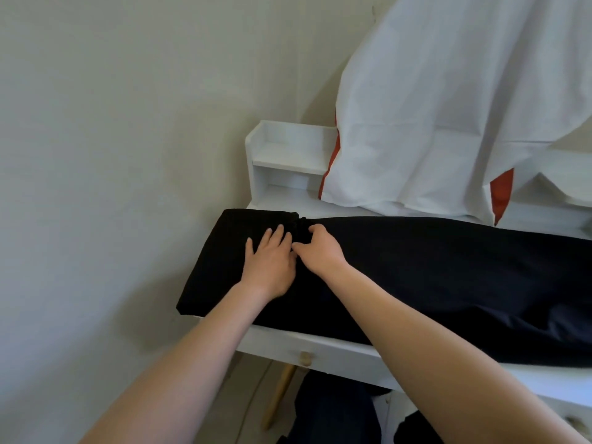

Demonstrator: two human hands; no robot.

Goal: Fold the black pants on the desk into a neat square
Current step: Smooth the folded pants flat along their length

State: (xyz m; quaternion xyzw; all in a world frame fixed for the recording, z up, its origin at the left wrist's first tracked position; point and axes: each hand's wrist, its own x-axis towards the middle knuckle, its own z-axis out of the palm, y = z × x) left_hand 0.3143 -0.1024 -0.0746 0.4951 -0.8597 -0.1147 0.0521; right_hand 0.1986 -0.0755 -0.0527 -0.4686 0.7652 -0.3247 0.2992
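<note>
The black pants (432,270) lie stretched across the white desk (336,350), running from its left end off the right edge of the view. My left hand (270,261) rests flat on the cloth near the left end, fingers spread. Just to its right, my right hand (320,249) has its fingers curled and pinches a bunched ridge of the black fabric near the far edge. The two hands nearly touch.
A white shelf unit (288,155) stands at the desk's back left against the wall. A white cloth with red patches (448,107) hangs over the back right. A drawer with a wooden knob (305,358) faces me, above a wooden leg (278,398).
</note>
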